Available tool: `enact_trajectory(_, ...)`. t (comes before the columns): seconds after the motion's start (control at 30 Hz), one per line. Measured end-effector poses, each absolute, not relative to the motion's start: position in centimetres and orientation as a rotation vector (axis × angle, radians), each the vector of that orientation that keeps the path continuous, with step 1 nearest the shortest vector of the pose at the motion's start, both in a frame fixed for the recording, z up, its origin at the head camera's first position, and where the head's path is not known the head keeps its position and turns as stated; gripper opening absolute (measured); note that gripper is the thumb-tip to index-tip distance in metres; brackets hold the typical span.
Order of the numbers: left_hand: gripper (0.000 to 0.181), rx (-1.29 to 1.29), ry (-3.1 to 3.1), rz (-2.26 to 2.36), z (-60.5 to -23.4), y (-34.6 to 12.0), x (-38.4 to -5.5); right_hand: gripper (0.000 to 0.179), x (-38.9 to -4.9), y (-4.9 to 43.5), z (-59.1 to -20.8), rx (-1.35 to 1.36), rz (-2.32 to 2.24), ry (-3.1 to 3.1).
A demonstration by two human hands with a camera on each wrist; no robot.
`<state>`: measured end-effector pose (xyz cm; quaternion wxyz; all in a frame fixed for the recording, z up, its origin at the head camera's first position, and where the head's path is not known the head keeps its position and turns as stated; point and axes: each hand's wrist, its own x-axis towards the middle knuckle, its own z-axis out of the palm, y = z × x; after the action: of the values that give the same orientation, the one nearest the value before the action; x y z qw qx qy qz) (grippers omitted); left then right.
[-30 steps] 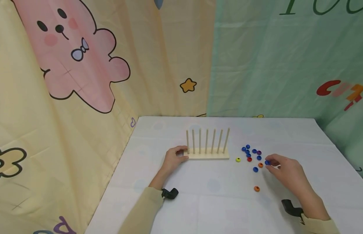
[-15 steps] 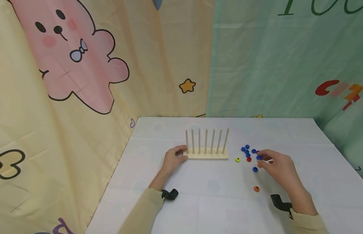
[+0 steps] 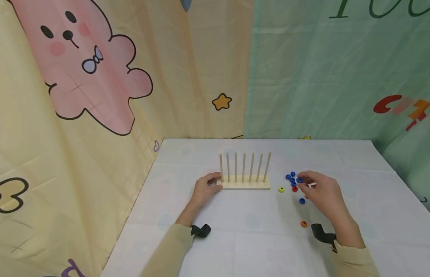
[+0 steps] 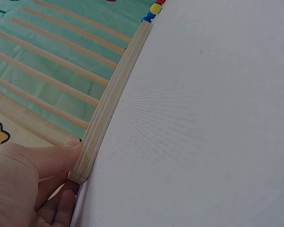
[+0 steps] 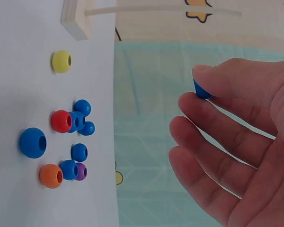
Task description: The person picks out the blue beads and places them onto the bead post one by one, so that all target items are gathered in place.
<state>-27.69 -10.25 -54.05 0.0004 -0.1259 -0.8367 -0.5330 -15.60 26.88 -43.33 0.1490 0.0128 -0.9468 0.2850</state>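
A pale wooden base (image 3: 246, 185) with a row of upright pegs (image 3: 244, 167) stands mid-table, its pegs bare. My left hand (image 3: 203, 191) grips the base's left end; in the left wrist view the thumb lies along one side and fingers curl beneath. My right hand (image 3: 322, 194) is raised over the loose beads, to the right of the base. Between its thumb and index finger it pinches a blue bead (image 5: 202, 91), mostly hidden by the thumb. The other fingers are loosely bent around nothing.
Several blue beads lie clustered near a red bead (image 5: 62, 121). Around them are a yellow bead (image 3: 281, 189), a purple bead (image 5: 82, 171), a nearer blue bead (image 3: 302, 201) and an orange bead (image 3: 303, 224) closest to me. Printed curtains (image 3: 201, 69) hang behind the white table.
My right hand has moved left with the blue bead, from the right of the loose beads to over them. My left hand keeps its grip on the base.
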Motion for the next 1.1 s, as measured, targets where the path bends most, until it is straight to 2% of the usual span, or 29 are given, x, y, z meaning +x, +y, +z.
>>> enact_trajectory(0.5, 0.035, -0.461, -2.612, -1.633, -54.1, -10.3, -27.6, 0.028, -17.2, 25.0, -40.6, 0.086, 0.82, -2.649)
enact_trajectory(1.1, 0.033, -0.536, -2.608, -1.575, -54.4, -10.5, -27.7, 0.027, -19.0, 22.6, -39.4, 0.127, 0.891, -2.566)
